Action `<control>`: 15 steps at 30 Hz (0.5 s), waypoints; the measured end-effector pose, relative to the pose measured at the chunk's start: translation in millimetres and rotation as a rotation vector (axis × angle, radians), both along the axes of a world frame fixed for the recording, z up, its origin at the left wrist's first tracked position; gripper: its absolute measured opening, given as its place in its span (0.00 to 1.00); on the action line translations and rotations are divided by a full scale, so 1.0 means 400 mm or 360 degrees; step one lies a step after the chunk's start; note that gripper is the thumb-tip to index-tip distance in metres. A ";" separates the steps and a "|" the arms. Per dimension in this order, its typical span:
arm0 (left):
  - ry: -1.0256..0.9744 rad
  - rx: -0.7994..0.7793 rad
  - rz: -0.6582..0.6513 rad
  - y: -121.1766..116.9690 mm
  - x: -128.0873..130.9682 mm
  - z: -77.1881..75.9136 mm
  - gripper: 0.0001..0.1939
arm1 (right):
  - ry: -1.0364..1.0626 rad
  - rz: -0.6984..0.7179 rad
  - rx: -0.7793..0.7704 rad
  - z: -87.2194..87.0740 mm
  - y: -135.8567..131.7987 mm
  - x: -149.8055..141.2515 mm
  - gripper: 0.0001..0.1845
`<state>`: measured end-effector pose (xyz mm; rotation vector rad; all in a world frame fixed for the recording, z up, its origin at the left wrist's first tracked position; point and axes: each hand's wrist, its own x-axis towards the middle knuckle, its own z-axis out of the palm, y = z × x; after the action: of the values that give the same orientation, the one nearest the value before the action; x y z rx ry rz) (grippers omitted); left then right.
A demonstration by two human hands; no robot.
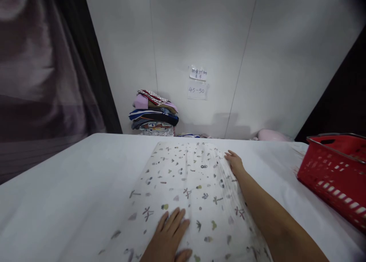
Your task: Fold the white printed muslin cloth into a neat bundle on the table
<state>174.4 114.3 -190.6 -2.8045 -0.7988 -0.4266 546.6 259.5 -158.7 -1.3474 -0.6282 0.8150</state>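
A white cloth printed with small palm trees, pineapples and leaves lies spread lengthwise over the table. Its left part looks flat, while soft wrinkles run along the right side. My left hand rests palm down on the near part of the cloth, fingers spread. Farther off, my right hand touches the cloth's right edge close to its far end, with fingers stretched out. Whether any fabric is between those fingers is too small to tell.
The white table reaches toward a pale wall. A red basket stands at its right edge. Behind the far edge rises a stack of folded fabrics, with a pink rounded thing to the right. Paper signs hang on the wall; a curtain hangs left.
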 end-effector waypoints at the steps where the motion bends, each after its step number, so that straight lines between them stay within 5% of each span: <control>1: 0.0006 -0.0022 0.0001 0.000 0.000 0.001 0.30 | -0.0152 0.0011 0.0061 0.012 0.005 -0.025 0.22; 3: 0.0020 -0.0081 0.0010 -0.002 0.001 0.007 0.30 | -0.0669 0.0238 0.0246 0.038 0.002 -0.096 0.18; 5: 0.0026 -0.0148 0.0032 -0.006 0.002 0.016 0.30 | -0.1306 0.0773 0.0398 0.054 -0.017 -0.189 0.17; 9: 0.0023 -0.0263 0.0063 -0.016 0.005 0.029 0.30 | -0.1903 0.1624 0.0342 0.037 -0.080 -0.353 0.22; 11: 0.0011 -0.0306 0.0080 -0.021 0.007 0.031 0.30 | -0.2035 0.1753 0.0399 0.013 -0.103 -0.396 0.27; 15: -0.0049 -0.0387 0.0144 -0.031 0.012 0.038 0.30 | -0.2163 0.1655 0.0477 -0.018 -0.109 -0.428 0.33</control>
<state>179.3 102.1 -175.5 -2.9730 -1.0446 -0.3817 375.3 215.8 -165.9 -1.0935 -2.5339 0.4041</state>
